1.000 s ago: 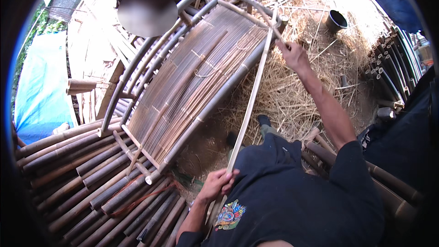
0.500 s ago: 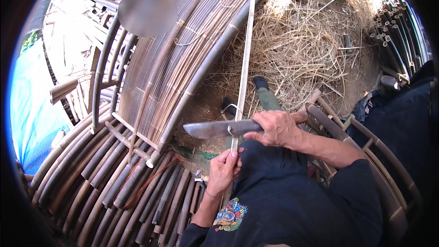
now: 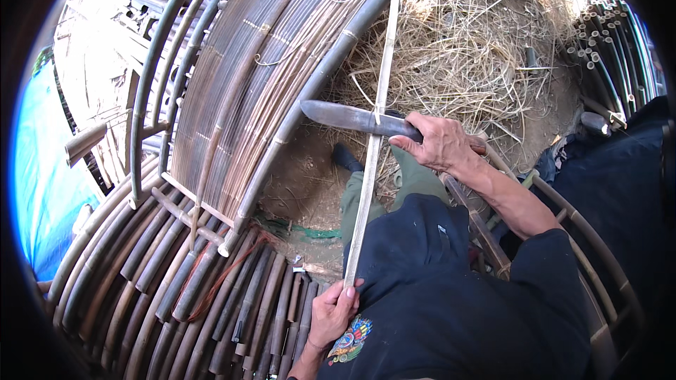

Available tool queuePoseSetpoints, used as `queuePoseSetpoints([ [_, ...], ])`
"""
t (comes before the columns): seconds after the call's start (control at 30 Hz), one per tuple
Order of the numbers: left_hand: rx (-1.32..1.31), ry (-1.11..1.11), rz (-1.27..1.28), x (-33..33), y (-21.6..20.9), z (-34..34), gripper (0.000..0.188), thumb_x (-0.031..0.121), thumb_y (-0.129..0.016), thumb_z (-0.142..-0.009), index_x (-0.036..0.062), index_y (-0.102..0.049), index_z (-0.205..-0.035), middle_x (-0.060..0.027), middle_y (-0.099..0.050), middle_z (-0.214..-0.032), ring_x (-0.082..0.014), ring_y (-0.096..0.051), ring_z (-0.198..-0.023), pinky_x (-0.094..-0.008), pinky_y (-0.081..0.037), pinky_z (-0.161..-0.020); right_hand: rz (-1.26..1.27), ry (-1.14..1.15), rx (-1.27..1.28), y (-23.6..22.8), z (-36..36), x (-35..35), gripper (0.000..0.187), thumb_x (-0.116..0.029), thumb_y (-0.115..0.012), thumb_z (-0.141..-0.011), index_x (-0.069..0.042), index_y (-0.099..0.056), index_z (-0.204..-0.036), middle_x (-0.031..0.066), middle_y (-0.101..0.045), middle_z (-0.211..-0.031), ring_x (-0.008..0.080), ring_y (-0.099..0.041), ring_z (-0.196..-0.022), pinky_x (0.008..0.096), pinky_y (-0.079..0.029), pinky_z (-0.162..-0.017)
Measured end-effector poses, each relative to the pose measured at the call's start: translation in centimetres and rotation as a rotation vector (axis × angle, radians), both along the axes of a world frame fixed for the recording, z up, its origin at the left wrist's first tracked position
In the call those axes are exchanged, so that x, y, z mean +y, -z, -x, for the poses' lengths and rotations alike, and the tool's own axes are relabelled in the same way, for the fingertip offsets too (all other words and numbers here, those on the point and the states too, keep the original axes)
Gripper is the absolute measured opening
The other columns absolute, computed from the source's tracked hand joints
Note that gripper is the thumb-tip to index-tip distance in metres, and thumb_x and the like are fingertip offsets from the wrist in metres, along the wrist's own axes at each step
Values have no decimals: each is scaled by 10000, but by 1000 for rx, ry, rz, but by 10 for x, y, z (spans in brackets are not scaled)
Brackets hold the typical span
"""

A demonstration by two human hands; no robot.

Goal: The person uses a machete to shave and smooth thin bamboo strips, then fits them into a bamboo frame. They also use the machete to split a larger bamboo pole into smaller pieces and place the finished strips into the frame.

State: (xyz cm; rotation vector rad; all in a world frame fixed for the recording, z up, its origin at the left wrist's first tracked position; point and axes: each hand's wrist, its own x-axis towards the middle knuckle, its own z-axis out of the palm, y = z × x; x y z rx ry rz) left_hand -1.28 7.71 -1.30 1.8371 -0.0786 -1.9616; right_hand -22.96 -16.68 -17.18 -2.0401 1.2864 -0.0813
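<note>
Our left hand [image 3: 332, 315] pinches the strip [image 3: 362, 218]; our right hand [image 3: 440, 142] grips the knife [image 3: 345, 117] across it, tip seen against the bench's [image 3: 201, 105] right edge.

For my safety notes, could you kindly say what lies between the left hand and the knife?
In the head view, a length of pale strip runs from left hand to knife.

And there on the dark shirt [image 3: 465, 309], a colourful printed emblem [image 3: 350, 341], all blue, red, yellow and green, but no readable lettering in it! Over the lap, a small pale mark [image 3: 441, 229] on dark cloth, too tiny to make out.
</note>
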Motion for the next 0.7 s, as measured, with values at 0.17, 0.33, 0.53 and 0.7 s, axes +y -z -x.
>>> queuePoseSetpoints([
  [0.17, -47, 25, 22, 16, -12, -4, 279, 186, -518, -989, -45, -616, -1111, 8, -533, -690, -26, -393, -528, -182, -298, -468, 8, 0, 0, 18, 9, -22, 625, -678, -445, -881, -71, -587, -839, 84, -586, -631, 234, -616, -564, 388, -489, -517],
  [0.33, -71, -38, -3, 37, -31, 2, 313, 218, -526, -986, -66, -618, -1080, 11, -523, -663, -29, -382, -511, -192, -280, -456, 131, 43, 32, 45, 26, -58, 691, -753, -330, -871, -102, -520, -739, -4, -440, -504, 126, -481, -441, 334, -438, -398],
  [0.53, -76, -97, -27, 7, -26, 11, 294, 209, -487, -1008, -44, -637, -1024, 18, -503, -641, -28, -376, -505, -192, -273, -449, 89, -167, -255, 0, 2, -14, 636, -688, -434, -877, -73, -584, -827, 114, -573, -625, 238, -617, -550, 375, -526, -535],
  [0.7, -150, -33, 0, 5, -18, 21, 297, 230, -495, -1006, -22, -634, -931, 21, -522, -644, -27, -392, -513, -194, -289, -459, 161, -240, -267, -17, -3, 25, 556, -610, -514, -875, -66, -558, -769, 92, -572, -645, 217, -615, -572, 348, -516, -526],
])
